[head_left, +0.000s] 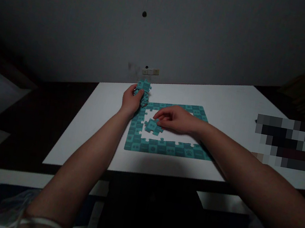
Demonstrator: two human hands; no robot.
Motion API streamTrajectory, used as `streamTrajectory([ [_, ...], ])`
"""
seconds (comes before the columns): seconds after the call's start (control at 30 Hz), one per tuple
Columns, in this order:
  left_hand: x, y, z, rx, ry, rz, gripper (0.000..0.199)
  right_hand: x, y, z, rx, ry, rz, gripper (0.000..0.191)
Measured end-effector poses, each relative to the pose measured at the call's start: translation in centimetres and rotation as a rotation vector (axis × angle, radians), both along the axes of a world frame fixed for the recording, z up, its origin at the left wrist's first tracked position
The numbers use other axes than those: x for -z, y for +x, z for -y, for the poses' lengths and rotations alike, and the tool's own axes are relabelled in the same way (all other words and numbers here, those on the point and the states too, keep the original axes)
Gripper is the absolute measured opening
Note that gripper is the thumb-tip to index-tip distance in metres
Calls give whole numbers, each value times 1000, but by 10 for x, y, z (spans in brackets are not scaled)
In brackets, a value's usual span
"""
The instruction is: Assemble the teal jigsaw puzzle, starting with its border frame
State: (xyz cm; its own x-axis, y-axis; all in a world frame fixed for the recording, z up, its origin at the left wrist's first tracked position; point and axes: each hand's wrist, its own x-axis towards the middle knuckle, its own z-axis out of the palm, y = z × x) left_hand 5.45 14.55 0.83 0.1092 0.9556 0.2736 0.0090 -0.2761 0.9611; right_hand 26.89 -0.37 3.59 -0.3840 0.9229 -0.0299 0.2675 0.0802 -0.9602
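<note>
My left hand [131, 100] is shut around a tall stack of teal puzzle pieces [143, 92], held upright at the far side of the puzzle. The teal paw-print puzzle border [164, 148] lies flat on the white table [102, 129] and forms a rectangular frame around a white gap. Inside that gap lies a small joined cluster of teal pieces [153, 127]. My right hand [175, 119] hangs over the gap with its fingertips just above that cluster, holding nothing. I cannot tell whether they touch it.
A white band [44, 223] circles my left wrist. A small wall fitting [150, 71] sits just beyond the table's far edge, with a wall behind. A pixelated patch [290, 144] covers the table's right side. The table's near edge lies close below my forearms.
</note>
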Motion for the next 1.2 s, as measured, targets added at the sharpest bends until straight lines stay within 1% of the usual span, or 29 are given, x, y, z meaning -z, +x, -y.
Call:
streamTrajectory([
  [0.13,1,1,-2,-5,17,-7,28,-8,22,-8,161,169,13,33],
  [0.23,3,1,-4,-8,10,1,28,-15,45,-16,379,268,-3,28],
  [0.33,3,1,-6,-9,2,9,30,-16,66,-23,645,298,-51,26],
  [0.4,4,0,-7,-3,1,-1,31,-16,76,-27,796,304,-85,25],
  [0.5,5,0,-8,0,9,-12,32,-14,88,-33,927,319,-119,25],
  [0.6,5,0,-9,-10,19,-3,32,-11,92,-35,962,327,-125,29],
  [0.67,5,0,-8,-15,23,-5,32,-7,90,-35,938,324,-118,34],
  [0.7,5,0,-8,-16,22,-8,33,-5,87,-34,905,316,-113,38],
  [0.8,5,-1,-8,-10,22,-21,36,3,73,-29,721,258,-83,43],
  [0.9,4,-1,-8,-6,32,-26,35,8,59,-25,502,198,-39,41],
  [0.97,4,-2,-8,7,28,-25,35,8,55,-25,434,191,-33,36],
  [1.0,4,-2,-8,13,24,-24,35,8,55,-26,443,204,-40,34],
  [1.03,5,-2,-8,16,21,-24,36,6,57,-28,484,230,-51,31],
  [1.1,5,-1,-9,9,19,-19,36,3,68,-33,651,318,-87,27],
  [1.2,6,-1,-10,-9,30,-17,35,1,94,-43,933,452,-134,26],
])
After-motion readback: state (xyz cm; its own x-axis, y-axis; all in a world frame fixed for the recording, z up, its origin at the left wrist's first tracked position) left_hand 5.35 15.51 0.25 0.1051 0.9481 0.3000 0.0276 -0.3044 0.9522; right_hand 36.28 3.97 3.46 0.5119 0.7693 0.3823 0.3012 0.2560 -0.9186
